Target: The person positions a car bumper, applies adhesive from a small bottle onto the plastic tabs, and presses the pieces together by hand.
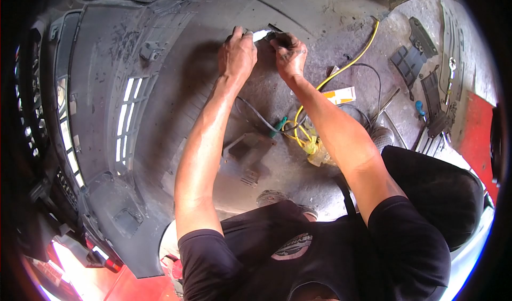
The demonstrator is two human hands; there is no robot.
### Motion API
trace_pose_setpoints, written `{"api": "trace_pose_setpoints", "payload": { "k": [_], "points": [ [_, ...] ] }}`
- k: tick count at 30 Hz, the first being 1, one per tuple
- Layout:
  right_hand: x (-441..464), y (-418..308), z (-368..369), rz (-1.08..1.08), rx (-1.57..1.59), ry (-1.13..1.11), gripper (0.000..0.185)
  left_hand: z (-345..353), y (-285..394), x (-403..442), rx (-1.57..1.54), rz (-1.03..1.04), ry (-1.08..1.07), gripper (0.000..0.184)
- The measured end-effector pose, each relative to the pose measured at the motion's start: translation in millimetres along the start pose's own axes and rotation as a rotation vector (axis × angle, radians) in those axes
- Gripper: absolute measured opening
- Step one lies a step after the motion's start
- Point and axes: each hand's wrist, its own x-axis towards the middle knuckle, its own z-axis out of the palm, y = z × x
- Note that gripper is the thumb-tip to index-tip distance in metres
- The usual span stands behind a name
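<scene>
Both arms reach forward over the grey floor. My left hand [238,53] is closed, its fingers pinched at the left end of a small white piece [260,35]. Close by on the right, my right hand [289,54] has its fingers curled round a small dark object [273,33] that is too small to name. The white piece lies between the two hands. Soiled fingertips show on my right hand.
A large dark plastic panel [96,93] curves along the left. A yellow cable [348,66] and a green connector [278,127] lie on the floor near an orange-and-white packet [340,95]. Black plastic parts [409,63] and a blue-handled tool [420,108] are at the right.
</scene>
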Motion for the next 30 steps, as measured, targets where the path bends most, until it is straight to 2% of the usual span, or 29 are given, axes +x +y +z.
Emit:
{"api": "trace_pose_setpoints", "payload": {
  "k": [17, 23, 26, 30],
  "points": [
    [-0.7, -2.9, -0.1, 0.031, 0.024, -0.011, 0.017, -3.8, -2.4, -5.7, -0.004, -0.022, -0.005, 0.029],
    [0.8, 7.1, 4.2, 0.046, 0.048, -0.005, 0.019, 4.7, -15.9, -18.3, -0.043, -0.012, 0.114, 0.028],
    [-0.7, 0.6, 2.6, 0.106, 0.117, -0.019, 0.020, 0.9, -17.6, -23.6, -0.164, -0.062, 0.174, 0.028],
    [2.0, 13.4, 7.2, 0.076, 0.106, -0.004, 0.020, 6.3, -36.3, -32.5, -0.313, -0.217, 0.275, 0.030]
  ]
}}
